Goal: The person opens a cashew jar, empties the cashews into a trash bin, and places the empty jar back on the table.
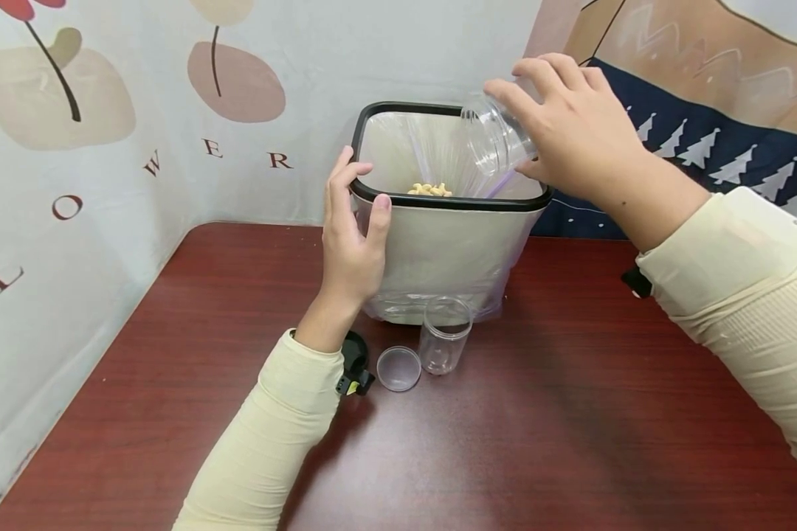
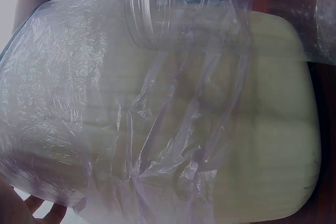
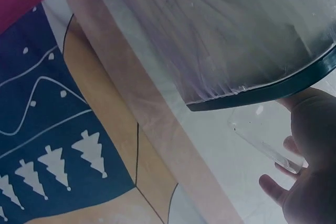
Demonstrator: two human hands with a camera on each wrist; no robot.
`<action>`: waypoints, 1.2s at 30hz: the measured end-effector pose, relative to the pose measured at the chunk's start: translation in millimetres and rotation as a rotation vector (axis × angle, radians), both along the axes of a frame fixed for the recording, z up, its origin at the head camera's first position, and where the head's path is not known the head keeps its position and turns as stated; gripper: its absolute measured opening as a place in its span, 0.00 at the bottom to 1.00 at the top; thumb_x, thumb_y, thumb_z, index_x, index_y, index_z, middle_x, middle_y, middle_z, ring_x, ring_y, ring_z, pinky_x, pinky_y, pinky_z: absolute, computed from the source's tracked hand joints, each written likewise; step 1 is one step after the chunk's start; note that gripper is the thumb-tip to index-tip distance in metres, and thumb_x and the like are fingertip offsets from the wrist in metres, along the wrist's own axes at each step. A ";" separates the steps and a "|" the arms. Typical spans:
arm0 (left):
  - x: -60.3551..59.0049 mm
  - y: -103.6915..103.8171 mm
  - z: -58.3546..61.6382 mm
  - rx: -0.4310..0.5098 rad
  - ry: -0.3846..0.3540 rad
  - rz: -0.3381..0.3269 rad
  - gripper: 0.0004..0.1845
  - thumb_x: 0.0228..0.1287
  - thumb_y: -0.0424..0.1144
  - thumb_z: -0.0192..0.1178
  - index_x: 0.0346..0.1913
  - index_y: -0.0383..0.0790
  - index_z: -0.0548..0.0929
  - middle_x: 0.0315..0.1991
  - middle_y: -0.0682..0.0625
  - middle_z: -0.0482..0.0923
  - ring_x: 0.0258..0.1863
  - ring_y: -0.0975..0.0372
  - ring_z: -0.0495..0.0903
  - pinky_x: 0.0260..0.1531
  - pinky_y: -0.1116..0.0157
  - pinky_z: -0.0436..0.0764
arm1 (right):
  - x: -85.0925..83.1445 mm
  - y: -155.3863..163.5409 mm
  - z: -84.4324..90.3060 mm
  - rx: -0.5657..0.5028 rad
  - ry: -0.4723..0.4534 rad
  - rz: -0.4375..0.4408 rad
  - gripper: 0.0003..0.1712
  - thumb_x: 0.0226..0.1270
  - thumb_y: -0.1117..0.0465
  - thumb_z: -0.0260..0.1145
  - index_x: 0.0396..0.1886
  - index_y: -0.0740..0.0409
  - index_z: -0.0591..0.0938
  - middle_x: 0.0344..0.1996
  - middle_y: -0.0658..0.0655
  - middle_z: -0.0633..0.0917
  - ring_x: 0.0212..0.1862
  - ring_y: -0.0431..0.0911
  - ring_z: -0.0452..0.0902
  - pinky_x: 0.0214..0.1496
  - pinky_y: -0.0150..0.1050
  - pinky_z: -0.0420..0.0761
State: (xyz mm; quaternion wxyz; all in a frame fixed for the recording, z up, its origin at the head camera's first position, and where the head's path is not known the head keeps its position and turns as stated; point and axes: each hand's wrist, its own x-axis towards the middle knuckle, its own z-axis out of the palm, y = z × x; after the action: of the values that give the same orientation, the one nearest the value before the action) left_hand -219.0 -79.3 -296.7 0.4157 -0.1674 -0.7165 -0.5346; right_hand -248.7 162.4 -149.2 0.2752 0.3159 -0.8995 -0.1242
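Note:
A beige bin with a black rim and a clear plastic liner stands on the dark red table. Pale yellow pieces lie inside it. My right hand grips a clear empty jar, tipped mouth-down over the bin's right side; the jar shows beside the bin's rim in the right wrist view. My left hand holds the bin's left front corner, fingers over the rim. The left wrist view shows the liner-covered bin wall close up.
A second clear jar stands upright in front of the bin, with a clear lid lying beside it. Patterned cloth hangs behind and to the left. A black wrist camera mount sits at my left sleeve.

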 end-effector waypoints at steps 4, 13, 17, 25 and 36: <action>0.2 0.0 0.5 -0.001 0.004 0.002 0.25 0.70 0.51 0.49 0.63 0.40 0.70 0.75 0.44 0.61 0.76 0.64 0.59 0.71 0.57 0.64 | 0.8 0.7 -1.8 -0.036 -0.002 -0.001 0.55 0.48 0.60 0.80 0.76 0.52 0.61 0.68 0.68 0.67 0.72 0.63 0.58 0.69 0.66 0.62; 0.4 -0.1 0.7 -0.006 0.004 0.003 0.25 0.70 0.50 0.49 0.63 0.39 0.70 0.75 0.43 0.61 0.76 0.64 0.59 0.72 0.58 0.62 | 1.8 1.9 -5.1 -0.093 -0.043 -0.026 0.55 0.52 0.56 0.77 0.78 0.52 0.59 0.69 0.68 0.66 0.72 0.63 0.57 0.70 0.64 0.61; 0.1 -0.3 1.0 -0.004 0.001 0.002 0.25 0.70 0.50 0.49 0.63 0.39 0.70 0.75 0.43 0.61 0.76 0.64 0.59 0.71 0.58 0.63 | 1.4 3.5 -6.6 -0.155 -0.048 -0.021 0.54 0.53 0.55 0.77 0.77 0.53 0.59 0.69 0.67 0.67 0.71 0.64 0.58 0.69 0.64 0.61; -0.2 1.4 -1.0 -0.001 0.002 0.000 0.25 0.70 0.50 0.50 0.63 0.39 0.70 0.75 0.42 0.61 0.76 0.63 0.59 0.72 0.59 0.62 | 1.2 7.6 -10.4 -0.258 -0.049 -0.041 0.55 0.51 0.55 0.79 0.76 0.52 0.59 0.68 0.67 0.67 0.71 0.64 0.59 0.66 0.66 0.63; -0.4 0.4 0.7 -0.005 0.006 0.001 0.25 0.70 0.51 0.49 0.63 0.39 0.70 0.75 0.43 0.61 0.76 0.63 0.59 0.72 0.58 0.62 | 5.0 10.1 -9.8 -0.397 -0.048 -0.024 0.57 0.49 0.54 0.80 0.76 0.51 0.59 0.68 0.67 0.67 0.68 0.63 0.61 0.70 0.62 0.63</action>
State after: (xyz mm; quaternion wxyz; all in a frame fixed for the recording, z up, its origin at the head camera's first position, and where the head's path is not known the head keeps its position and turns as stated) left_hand -219.4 -79.0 -296.1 0.4179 -0.1697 -0.7166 -0.5320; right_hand -243.7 172.5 -159.1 0.3091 0.2476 -0.9163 0.0599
